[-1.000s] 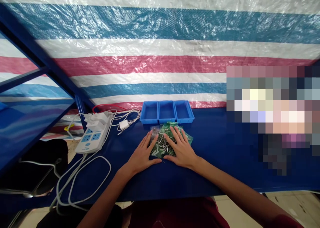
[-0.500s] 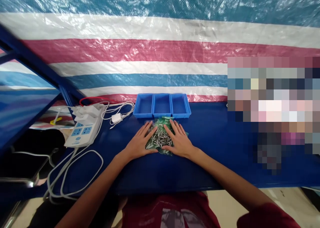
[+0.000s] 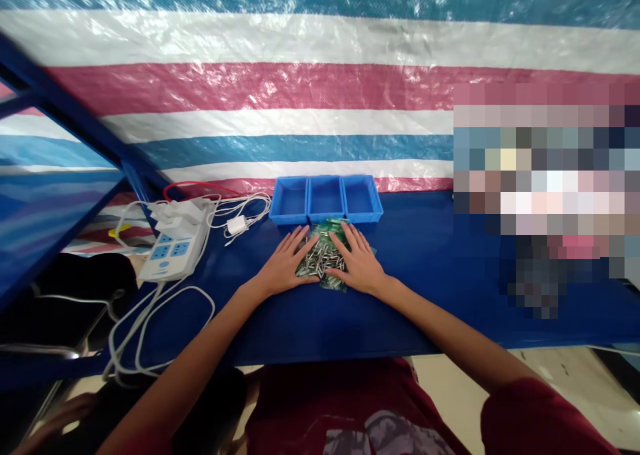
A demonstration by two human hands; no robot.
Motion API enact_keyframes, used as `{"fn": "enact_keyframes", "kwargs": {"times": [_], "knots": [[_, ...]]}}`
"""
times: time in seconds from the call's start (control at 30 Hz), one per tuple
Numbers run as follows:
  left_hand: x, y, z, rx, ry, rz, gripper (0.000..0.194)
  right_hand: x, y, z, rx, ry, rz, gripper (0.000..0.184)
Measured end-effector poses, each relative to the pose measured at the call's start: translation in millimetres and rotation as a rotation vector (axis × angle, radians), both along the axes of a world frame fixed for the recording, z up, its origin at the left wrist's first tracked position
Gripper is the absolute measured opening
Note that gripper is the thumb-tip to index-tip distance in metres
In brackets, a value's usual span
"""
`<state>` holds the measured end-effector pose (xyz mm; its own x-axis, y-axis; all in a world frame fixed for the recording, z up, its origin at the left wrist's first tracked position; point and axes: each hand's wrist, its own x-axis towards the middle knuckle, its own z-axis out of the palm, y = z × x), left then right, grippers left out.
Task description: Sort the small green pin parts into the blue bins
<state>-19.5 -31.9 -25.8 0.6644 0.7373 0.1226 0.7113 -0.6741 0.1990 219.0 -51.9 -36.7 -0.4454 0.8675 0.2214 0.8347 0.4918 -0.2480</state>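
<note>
A pile of small metal pins mixed with green pieces (image 3: 323, 260) lies on the blue table (image 3: 425, 295), just in front of three joined blue bins (image 3: 325, 198). My left hand (image 3: 283, 265) rests flat on the table against the pile's left side, fingers stretched out. My right hand (image 3: 357, 263) lies flat against the pile's right side, fingers spread over the green pieces. Neither hand grips anything. The bins look bare inside.
A white and blue power strip (image 3: 173, 252) with plugs and white cables (image 3: 150, 322) sits at the left of the table. A striped plastic tarp (image 3: 300, 95) hangs behind. A blue frame bar (image 3: 75, 122) slants at the left. A blurred area covers the right.
The view has shifted slightly, so hands and pile sit a little higher in frame. Both hands stay flat beside the pile, drawn a bit closer around it.
</note>
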Motion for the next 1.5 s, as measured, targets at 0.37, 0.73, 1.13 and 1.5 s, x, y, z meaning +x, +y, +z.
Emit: {"fn": "enact_keyframes", "kwargs": {"times": [0.37,0.73,1.13,1.5], "knots": [[1,4,3.3,0.013,-0.082,-0.007,0.099,5,4,-1.6,0.033,0.074,-0.003,0.083],[1,9,11.2,-0.003,-0.040,-0.142,0.100,16,-7,5.0,0.090,0.081,0.003,0.081],[14,9,8.1,0.044,0.018,-0.131,0.080,12,4,-8.6,-0.020,-0.023,0.012,0.077],[9,-2,11.5,0.050,-0.013,-0.178,0.100,13,14,10.4,0.121,0.167,-0.171,0.050]]}}
